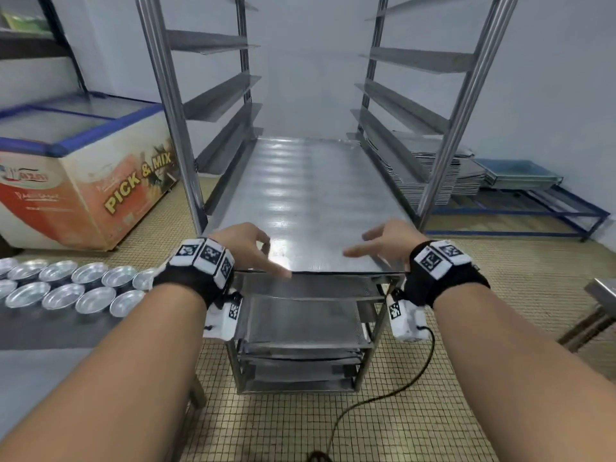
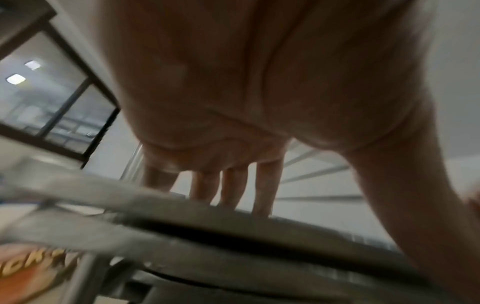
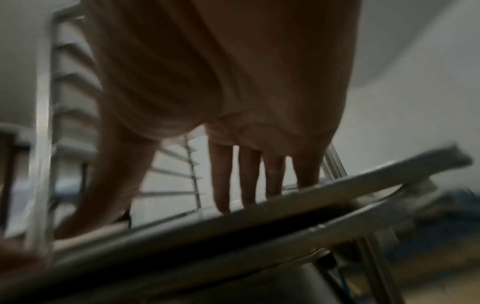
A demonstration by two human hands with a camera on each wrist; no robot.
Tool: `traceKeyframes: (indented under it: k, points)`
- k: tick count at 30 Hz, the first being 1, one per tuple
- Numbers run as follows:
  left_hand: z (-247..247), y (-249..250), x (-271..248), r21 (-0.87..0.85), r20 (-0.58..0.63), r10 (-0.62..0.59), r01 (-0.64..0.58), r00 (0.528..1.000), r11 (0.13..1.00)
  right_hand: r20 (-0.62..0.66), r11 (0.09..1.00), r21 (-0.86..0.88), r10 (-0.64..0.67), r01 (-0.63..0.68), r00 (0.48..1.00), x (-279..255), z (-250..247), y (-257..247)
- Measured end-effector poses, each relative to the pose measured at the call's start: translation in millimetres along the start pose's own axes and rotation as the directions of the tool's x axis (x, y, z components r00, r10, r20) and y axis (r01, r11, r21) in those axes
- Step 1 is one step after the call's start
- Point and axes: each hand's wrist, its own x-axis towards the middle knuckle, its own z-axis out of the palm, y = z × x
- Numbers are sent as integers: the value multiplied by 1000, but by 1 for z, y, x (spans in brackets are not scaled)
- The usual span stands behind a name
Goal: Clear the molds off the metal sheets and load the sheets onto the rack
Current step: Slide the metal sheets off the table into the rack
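A bare metal sheet (image 1: 300, 195) lies flat on a pair of runners of the tall steel rack (image 1: 173, 105), its near edge toward me. My left hand (image 1: 248, 246) hovers over the sheet's near left corner with relaxed fingers, holding nothing. My right hand (image 1: 383, 240) is spread over the near right corner, fingers extended and empty. In the wrist views the fingers (image 2: 265, 191) and fingers (image 3: 222, 185) hang straight above the sheet's edge (image 3: 285, 207). More sheets (image 1: 300, 325) sit on lower runners. Several round silver molds (image 1: 63, 288) lie in rows on the table at left.
A chest freezer (image 1: 83, 181) marked "PICK & MIX" stands left of the rack. A stack of metal trays (image 1: 463, 171) sits on a low blue frame (image 1: 533, 211) at right. A black cable (image 1: 383, 398) trails over the tiled floor. A metal stand corner (image 1: 600, 295) is at far right.
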Motion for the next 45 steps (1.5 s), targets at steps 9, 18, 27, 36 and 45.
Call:
traceKeyframes:
  k: [9, 18, 27, 36, 45]
  points:
    - [41, -18, 5, 40, -295, 97, -89, 951, 995, -51, 832, -484, -336, 271, 940, 5, 44, 28]
    - [26, -15, 49, -8, -314, 49, -54, 948, 998, 3, 721, -629, -373, 291, 928, 50, 43, 24]
    - [-1, -10, 117, 64, -305, 44, -26, 951, 998, 2, 724, -635, -348, 269, 938, 115, 26, 4]
    - [-16, -12, 169, 94, -312, 46, -18, 949, 995, 3, 737, -618, -347, 274, 938, 162, 17, -4]
    - [-15, -15, 178, 154, -353, 90, -38, 931, 987, -50, 700, -669, -376, 248, 925, 176, 25, 1]
